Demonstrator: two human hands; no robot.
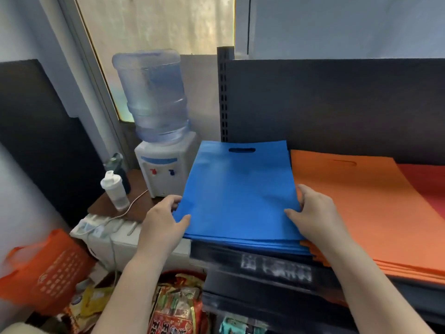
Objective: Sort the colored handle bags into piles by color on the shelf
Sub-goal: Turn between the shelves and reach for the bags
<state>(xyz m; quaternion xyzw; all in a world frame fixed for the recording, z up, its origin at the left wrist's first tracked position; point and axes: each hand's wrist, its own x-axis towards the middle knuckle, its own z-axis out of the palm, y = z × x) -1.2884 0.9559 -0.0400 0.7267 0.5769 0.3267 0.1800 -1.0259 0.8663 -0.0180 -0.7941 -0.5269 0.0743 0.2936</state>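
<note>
A pile of blue handle bags (238,189) lies flat on the dark shelf (277,266), its cut-out handle at the far end. My left hand (163,222) grips the pile's near left corner, thumb on top. My right hand (315,210) holds the pile's right edge, thumb on the blue fabric and fingers at the seam with the orange bags. A pile of orange handle bags (361,203) lies to the right, touching the blue pile. A red pile (428,184) shows at the far right, partly cut off by the frame.
A water dispenser (163,162) with a large bottle stands left of the shelf on a small brown table, beside a white shaker bottle (114,189). An orange tote bag (48,268) and snack packets (178,307) sit low down. The shelf's dark back panel (337,104) rises behind the piles.
</note>
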